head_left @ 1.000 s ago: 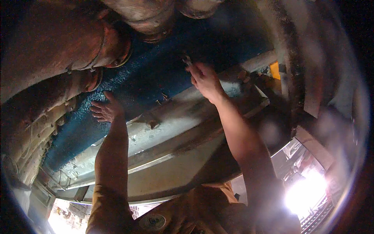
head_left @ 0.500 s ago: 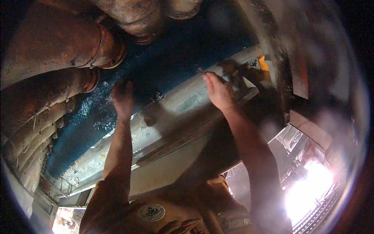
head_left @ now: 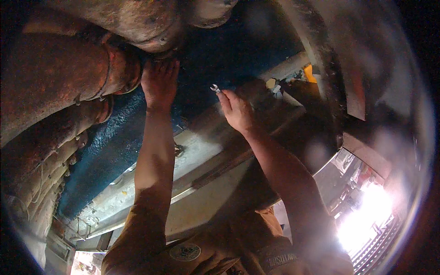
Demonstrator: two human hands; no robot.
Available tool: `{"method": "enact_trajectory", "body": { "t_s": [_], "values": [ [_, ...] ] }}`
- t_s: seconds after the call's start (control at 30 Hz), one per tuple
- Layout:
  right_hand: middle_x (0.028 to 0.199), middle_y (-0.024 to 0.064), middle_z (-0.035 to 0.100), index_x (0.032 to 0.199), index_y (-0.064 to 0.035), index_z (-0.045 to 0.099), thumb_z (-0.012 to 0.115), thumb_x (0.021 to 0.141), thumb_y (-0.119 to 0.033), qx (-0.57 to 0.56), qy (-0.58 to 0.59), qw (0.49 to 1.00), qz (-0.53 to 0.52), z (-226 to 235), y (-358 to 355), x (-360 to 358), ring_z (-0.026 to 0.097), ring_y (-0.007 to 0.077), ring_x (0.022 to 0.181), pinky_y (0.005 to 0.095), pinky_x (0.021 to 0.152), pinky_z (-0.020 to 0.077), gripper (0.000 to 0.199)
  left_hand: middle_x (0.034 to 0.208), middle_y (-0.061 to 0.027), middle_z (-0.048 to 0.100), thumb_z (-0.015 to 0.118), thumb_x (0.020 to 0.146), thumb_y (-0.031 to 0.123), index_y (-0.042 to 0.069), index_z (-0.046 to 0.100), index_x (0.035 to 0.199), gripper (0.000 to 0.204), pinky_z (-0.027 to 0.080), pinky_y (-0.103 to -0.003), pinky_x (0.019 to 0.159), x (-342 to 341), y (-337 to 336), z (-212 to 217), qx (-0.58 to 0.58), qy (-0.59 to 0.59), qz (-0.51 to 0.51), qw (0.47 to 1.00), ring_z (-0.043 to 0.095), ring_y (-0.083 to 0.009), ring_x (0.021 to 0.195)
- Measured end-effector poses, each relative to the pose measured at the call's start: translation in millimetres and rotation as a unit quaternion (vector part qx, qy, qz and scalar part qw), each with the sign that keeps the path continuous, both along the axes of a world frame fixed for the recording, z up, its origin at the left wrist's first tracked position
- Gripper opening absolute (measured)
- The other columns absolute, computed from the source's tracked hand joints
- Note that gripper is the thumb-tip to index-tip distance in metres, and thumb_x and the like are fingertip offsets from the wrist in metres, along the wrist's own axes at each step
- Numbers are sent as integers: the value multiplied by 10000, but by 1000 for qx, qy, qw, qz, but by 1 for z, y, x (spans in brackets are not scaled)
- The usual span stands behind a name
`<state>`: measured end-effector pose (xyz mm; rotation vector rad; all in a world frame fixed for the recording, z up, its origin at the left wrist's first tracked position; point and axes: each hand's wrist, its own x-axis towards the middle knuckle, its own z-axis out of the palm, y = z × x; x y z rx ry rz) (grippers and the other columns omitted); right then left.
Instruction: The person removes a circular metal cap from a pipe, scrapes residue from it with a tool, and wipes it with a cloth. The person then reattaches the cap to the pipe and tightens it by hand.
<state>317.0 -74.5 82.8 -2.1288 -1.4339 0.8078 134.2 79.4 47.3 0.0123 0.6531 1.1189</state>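
My left hand [head_left: 159, 85] reaches up to the dark blue surface [head_left: 201, 55], fingers stretched out beside the end of a big rusty brown pipe [head_left: 123, 68]. Its fingertips come close under a second pipe-like piece [head_left: 156, 30]; whether they touch it I cannot tell. Nothing shows in this hand. My right hand [head_left: 237, 111] is closed round a small wrench [head_left: 214, 88], whose bright open-ended jaw sticks out past the thumb. The rest of the wrench is hidden in the hand. The jaw stands in front of the blue surface.
Several more rusty pipes [head_left: 50, 151] run down the left side. A pale, worn metal beam [head_left: 197, 149] crosses behind my forearms. A yellow piece [head_left: 310, 73] and a pale bolt-like head [head_left: 271, 83] are at the right. Glaring light [head_left: 364, 220] fills the lower right.
My left hand has moved up and right, toward the pipe ends. The right hand has shifted slightly left and down, and the wrench jaw now shows clearly. The pipes appear a little shifted.
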Motion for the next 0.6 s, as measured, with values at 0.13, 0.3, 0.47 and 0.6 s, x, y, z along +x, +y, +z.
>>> {"method": "enact_trajectory", "body": {
  "t_s": [0.13, 0.3, 0.47, 0.6],
  "values": [
    [794, 168, 667, 1025, -93, 637, 494, 970, -353, -25, 88, 995, -48, 0, 16, 1, 650, 380, 709, 468, 614, 499, 302, 1297, -108, 547, 551, 942, 328, 66, 514, 1282, 430, 306, -497, 1100, 15, 18, 14, -7, -20, 25, 999, 473, -277, 1243],
    [678, 52, 600, 1011, -72, 641, 510, 978, -343, 31, 158, 984, -75, 0, 51, -10, 589, 150, 615, 326, 576, 449, 303, 1302, -114, 555, 554, 957, 269, 67, 512, 1293, 394, 430, -468, 1012, 9, 31, -4, 46, -68, 14, 996, 518, -285, 1204],
    [666, 45, 589, 982, -68, 640, 511, 980, -322, 113, 151, 982, 25, -13, 103, -22, 559, 146, 571, 304, 529, 437, 286, 1269, -108, 573, 545, 965, 260, 51, 519, 1277, 377, 477, -439, 959, 5, 34, -22, 73, -76, 4, 994, 549, -280, 1157],
    [665, 34, 583, 929, -72, 630, 516, 978, -312, 186, 196, 963, 23, -36, 117, -47, 549, 126, 568, 305, 502, 438, 271, 1231, -108, 587, 536, 968, 299, 56, 533, 1252, 374, 493, -425, 897, 6, 35, -25, 75, -31, 6, 997, 573, -269, 1087]
  ]
}}
